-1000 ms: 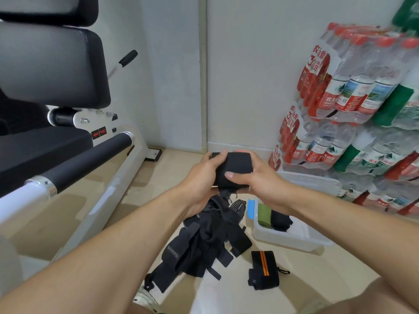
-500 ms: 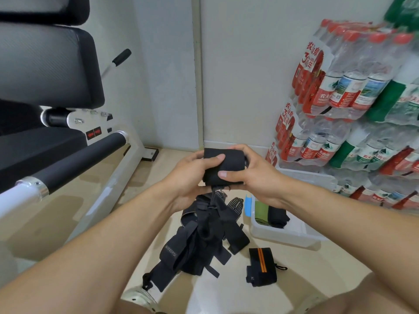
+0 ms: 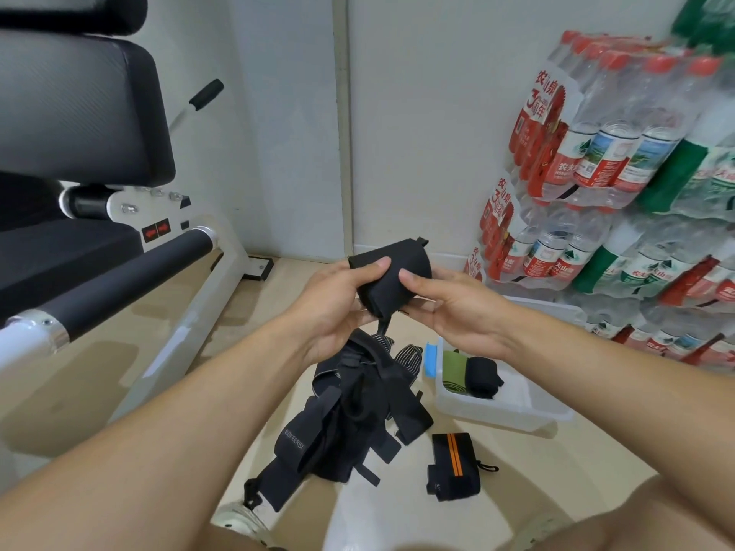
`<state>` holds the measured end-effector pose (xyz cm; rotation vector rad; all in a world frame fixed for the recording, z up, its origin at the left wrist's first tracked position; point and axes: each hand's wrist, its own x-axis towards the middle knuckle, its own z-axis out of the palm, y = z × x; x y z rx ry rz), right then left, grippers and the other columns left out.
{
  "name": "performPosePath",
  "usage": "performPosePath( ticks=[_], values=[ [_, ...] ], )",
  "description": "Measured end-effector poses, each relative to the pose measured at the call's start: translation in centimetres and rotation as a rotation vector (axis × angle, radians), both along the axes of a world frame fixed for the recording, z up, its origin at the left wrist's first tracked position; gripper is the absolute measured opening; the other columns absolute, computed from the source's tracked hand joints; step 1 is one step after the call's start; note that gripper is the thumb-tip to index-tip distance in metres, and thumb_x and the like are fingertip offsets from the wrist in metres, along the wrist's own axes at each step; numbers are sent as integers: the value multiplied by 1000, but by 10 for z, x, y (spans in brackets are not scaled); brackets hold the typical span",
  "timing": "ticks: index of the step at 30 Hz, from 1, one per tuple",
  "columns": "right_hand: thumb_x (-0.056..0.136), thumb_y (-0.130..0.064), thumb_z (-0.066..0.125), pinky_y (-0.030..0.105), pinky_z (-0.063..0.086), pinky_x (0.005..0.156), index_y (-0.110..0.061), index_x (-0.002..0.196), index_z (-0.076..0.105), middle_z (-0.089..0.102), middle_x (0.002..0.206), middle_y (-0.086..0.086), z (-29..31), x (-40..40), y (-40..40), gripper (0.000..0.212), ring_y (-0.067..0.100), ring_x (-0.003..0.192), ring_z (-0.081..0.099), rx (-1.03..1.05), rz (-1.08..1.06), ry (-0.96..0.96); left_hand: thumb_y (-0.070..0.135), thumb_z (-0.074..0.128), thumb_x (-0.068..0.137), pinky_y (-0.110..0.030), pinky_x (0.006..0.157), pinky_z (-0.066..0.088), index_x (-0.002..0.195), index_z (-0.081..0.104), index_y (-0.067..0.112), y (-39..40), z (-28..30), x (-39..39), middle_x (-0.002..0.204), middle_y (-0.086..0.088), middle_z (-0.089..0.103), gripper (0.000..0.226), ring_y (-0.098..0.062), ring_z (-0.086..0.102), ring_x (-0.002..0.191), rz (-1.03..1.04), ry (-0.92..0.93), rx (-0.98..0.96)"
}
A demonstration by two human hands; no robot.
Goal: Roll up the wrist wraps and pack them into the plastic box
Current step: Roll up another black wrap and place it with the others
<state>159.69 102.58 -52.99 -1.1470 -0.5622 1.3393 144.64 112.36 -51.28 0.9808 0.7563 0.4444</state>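
Both hands hold a black rolled wrist wrap (image 3: 391,274) up above the plastic box (image 3: 505,407), which sits on the floor. The left hand (image 3: 338,308) curls round the roll with its thumb pressed on top; the right hand (image 3: 457,308) pinches its other side. The roll is thick and matte, with a thin loop dangling beneath. Inside the box lie a green roll (image 3: 453,369) and a black roll (image 3: 482,375). Left of the box sprawls a pile of loose black wraps (image 3: 350,415), one printed "BOKEERSI". Just in front of the box lies an orange-striped wrap (image 3: 453,467)
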Motion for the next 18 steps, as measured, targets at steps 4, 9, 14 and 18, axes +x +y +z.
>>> performPosePath(
  ticks=[4,9,14,18],
  values=[
    [77,-24,81,44,53,105,-14,133,64,72,127,9,-8,6,-2,60,28,117,69,-44,-121,-49,34,71,94,-49,94,57,114,60,14,-6,-7,8,102,-3,75,31,-29,71,107,-20,132,136],
    [84,-16,81,41,63,84,-14,132,63,72,122,12,-17,17,-8,51,31,109,72,-128,-233,-112,56,60,95,-46,102,50,106,60,19,-16,-23,21,115,1,71,38,-20,68,107,-157,379,253],
    [92,-17,74,33,60,72,-18,115,71,76,104,5,-23,35,-26,23,24,94,72,-280,-147,-227,49,62,96,-45,95,56,97,57,18,-28,-38,42,113,-8,73,31,-25,73,101,-191,460,349],
    [93,-19,73,31,58,74,-15,110,71,76,99,4,-30,50,-39,17,21,90,71,-330,-156,-265,45,62,98,-47,95,57,93,55,17,-41,-43,64,113,-13,71,29,-28,71,103,-220,498,402]
  ],
)
